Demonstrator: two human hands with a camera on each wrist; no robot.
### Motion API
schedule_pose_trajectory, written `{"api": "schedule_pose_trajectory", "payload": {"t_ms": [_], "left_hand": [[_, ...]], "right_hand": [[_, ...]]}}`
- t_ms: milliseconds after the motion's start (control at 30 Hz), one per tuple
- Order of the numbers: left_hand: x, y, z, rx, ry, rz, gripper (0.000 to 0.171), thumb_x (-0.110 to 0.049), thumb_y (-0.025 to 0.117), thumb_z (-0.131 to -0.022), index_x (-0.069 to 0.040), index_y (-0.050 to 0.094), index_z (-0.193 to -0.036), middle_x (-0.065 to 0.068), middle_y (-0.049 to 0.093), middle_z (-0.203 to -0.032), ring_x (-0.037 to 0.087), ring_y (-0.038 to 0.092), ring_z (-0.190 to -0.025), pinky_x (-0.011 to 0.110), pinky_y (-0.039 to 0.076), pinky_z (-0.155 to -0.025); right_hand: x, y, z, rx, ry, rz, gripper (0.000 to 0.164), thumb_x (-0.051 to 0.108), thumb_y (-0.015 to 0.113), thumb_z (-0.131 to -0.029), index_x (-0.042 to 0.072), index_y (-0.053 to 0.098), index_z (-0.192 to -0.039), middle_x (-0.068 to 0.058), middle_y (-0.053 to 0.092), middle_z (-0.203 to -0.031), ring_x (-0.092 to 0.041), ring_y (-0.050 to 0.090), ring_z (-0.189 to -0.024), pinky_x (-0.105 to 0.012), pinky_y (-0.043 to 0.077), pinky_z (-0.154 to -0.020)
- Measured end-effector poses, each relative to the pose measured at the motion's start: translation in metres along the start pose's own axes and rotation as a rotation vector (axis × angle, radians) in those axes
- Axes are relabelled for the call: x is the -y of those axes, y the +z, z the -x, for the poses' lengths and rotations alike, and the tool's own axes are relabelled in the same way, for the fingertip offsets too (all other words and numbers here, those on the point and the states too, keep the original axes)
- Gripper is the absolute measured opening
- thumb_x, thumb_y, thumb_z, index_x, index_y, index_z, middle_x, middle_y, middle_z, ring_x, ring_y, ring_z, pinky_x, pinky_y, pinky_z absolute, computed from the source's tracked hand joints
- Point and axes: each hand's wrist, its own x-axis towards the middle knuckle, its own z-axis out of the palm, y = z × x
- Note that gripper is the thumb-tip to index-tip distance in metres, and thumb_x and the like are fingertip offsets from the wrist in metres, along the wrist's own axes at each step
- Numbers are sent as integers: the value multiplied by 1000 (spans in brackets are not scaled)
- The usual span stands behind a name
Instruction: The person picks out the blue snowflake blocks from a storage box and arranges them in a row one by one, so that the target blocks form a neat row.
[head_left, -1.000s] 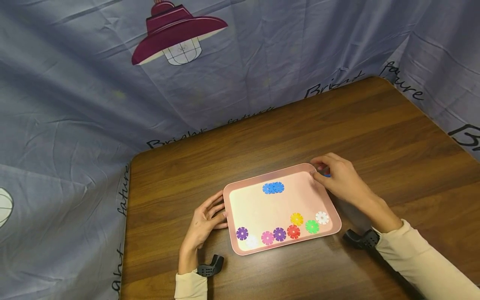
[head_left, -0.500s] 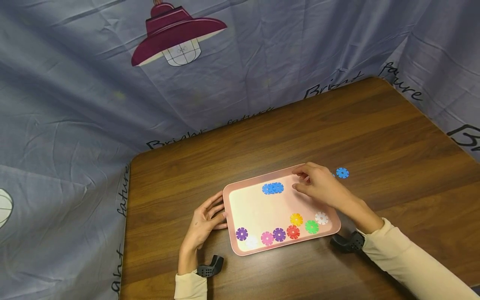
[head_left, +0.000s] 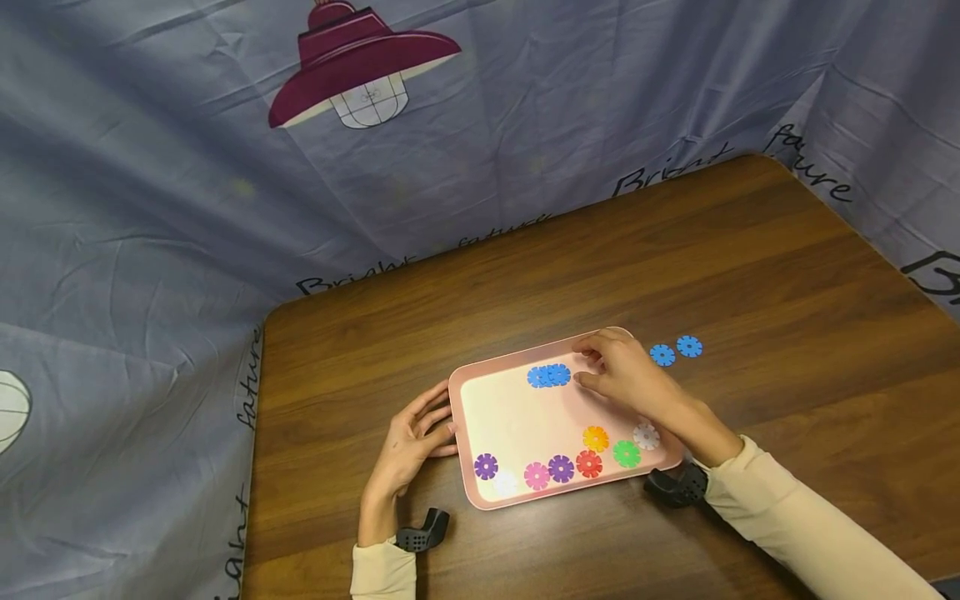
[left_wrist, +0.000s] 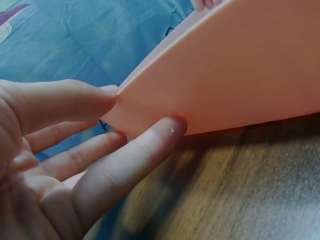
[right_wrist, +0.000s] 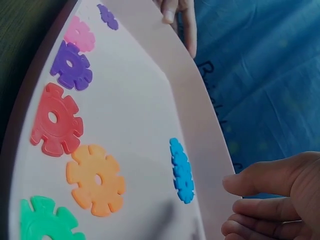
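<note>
A pink tray [head_left: 517,499] lies on the table with flower-shaped plastic discs in it. My left hand [head_left: 405,446] touches the tray's left side, fingertips against the outer wall in the left wrist view. Over the tray's right part hovers my right hand [head_left: 626,375], fingers loosely bent and nothing between them. Just left of its fingertips, overlapping blue snowflake discs [head_left: 548,376] lie near the far wall. Two more blue discs [head_left: 662,355] sit on the table right of the tray. In the right wrist view, the right hand [right_wrist: 280,195] appears beside the overlapping blue discs.
Along the tray's near side are a purple disc [head_left: 486,466], a pink disc [head_left: 536,477], a red disc [head_left: 588,463], a yellow-orange disc [head_left: 596,438], a green disc [head_left: 627,454] and a white disc [head_left: 646,437]. A patterned curtain [head_left: 525,125] hangs behind the wooden table [head_left: 465,292].
My right hand has moved left from the tray's right rim to beside the overlapping blue discs, uncovering two blue discs on the table. The left hand keeps its place.
</note>
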Motion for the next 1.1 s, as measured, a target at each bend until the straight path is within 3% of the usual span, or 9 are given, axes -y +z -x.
{"api": "schedule_pose_trajectory", "payload": {"t_ms": [333, 533, 867, 1100], "left_hand": [[0, 0, 0, -5, 0, 0, 61, 11, 60, -91, -8, 44, -147, 14, 43, -148, 37, 48, -130, 44, 61, -76], [1, -1, 0, -3, -5, 0, 61, 11, 61, -91, -8, 44, -147, 13, 43, -148, 37, 47, -130, 44, 61, -77], [0, -1, 0, -1, 1, 1, 62, 11, 61, -91, -7, 43, -147, 13, 42, -149, 37, 47, -130, 45, 61, -77], [1, -1, -1, 4, 4, 9, 63, 11, 61, -91, -6, 42, -148, 16, 41, -150, 37, 47, -130, 45, 61, -76]], "right_hand": [[1, 6, -2, -27, -48, 36, 32, 5, 82, -73, -6, 70, -101, -10, 66, -83, -26, 56, -82, -41, 44, -83], [1, 12, -1, 0, -13, 54, 35, 6, 82, -75, -7, 69, -104, -15, 67, -96, -27, 58, -89, -40, 51, -79], [6, 14, -2, 44, 38, 69, 43, 10, 81, -76, -9, 66, -112, -22, 64, -115, -38, 57, -114, -50, 46, -102], [6, 18, -4, 68, 48, 71, 47, 10, 80, -77, -9, 64, -116, -23, 63, -119, -39, 55, -118, -50, 43, -106]]}}
